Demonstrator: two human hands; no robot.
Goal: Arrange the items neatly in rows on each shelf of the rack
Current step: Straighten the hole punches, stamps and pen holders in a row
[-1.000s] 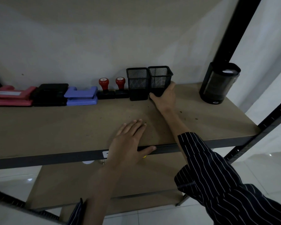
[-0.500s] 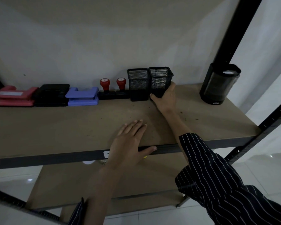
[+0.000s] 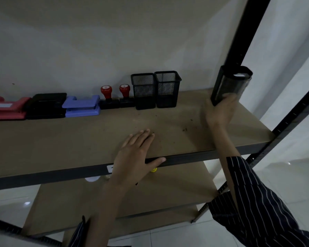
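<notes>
Along the back of the wooden shelf [image 3: 78, 139] stand a red hole punch [image 3: 7, 108], a black one [image 3: 46, 106], a blue one [image 3: 81, 106], two red-topped stamps [image 3: 106, 97] [image 3: 124, 95] and two black mesh pen holders [image 3: 144, 90] [image 3: 167, 89], all in a row. At the far right my right hand [image 3: 221, 111] grips the base of a tall dark cylindrical container [image 3: 230, 84], which tilts slightly. My left hand [image 3: 134, 154] rests flat on the shelf's front edge, thumb over the rim.
A black metal upright [image 3: 246, 29] rises just behind the cylindrical container. A lower shelf [image 3: 150, 202] sits beneath, with a small yellow object [image 3: 153, 169] and a white object [image 3: 91, 179] partly hidden under the front rail. White wall behind, tiled floor below.
My right hand has let go of the right mesh pen holder and moved right to the cylindrical container, which it now grips. My left hand has stayed put.
</notes>
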